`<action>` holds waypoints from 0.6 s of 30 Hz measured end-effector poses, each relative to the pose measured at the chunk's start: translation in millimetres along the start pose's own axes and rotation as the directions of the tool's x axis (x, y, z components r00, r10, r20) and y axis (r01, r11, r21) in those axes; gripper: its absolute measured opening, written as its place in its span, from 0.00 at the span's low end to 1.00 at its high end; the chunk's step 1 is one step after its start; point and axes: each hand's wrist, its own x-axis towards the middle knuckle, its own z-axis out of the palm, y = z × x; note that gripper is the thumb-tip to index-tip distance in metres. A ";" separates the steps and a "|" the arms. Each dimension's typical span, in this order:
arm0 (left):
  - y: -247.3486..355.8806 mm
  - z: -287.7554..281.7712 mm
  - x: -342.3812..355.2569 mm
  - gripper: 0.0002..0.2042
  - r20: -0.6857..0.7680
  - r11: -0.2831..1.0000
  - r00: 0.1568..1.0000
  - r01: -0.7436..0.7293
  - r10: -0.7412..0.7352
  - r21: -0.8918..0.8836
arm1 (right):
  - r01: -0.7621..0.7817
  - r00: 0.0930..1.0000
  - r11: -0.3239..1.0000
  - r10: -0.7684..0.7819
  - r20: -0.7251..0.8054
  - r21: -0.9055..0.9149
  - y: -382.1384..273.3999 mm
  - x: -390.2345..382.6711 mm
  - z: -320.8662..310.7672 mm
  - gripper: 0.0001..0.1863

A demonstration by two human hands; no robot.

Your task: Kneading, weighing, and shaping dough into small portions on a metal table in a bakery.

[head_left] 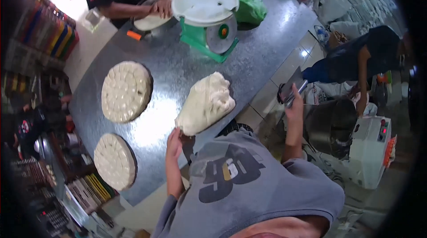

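Observation:
A long lump of pale dough lies on the metal table in front of me, its far end torn and folded. My left hand is at the near left tip of this dough, fingers stretched out and touching its edge. Off the table to the right, my right hand is raised and closed round a dough scraper with a flat metal blade. Two round dough slabs, a farther one and a nearer one, rest on the left side, their tops marked with dimples.
A green dial scale with a white pan stands on the metal table, beside a green plastic bag. Across the table, another person's hands press on dough near an orange-handled tool. A mixer and another person are at right.

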 end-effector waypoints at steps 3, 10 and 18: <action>6.5 -10.3 1.9 0.20 -0.004 0.967 0.996 -0.091 0.094 0.239 | -0.051 0.999 0.999 0.051 -0.007 -0.007 55.0 -14.8 5.3 0.11; 18.9 -32.8 -10.7 0.14 -0.238 0.641 0.799 -0.224 0.552 0.734 | -0.139 0.945 0.953 0.209 0.252 -0.270 123.9 -51.6 96.1 0.20; 26.1 -81.5 -41.6 0.09 -0.261 0.685 0.767 -0.297 0.587 0.666 | -0.098 0.848 0.876 0.322 0.421 -0.472 201.0 -70.7 159.0 0.21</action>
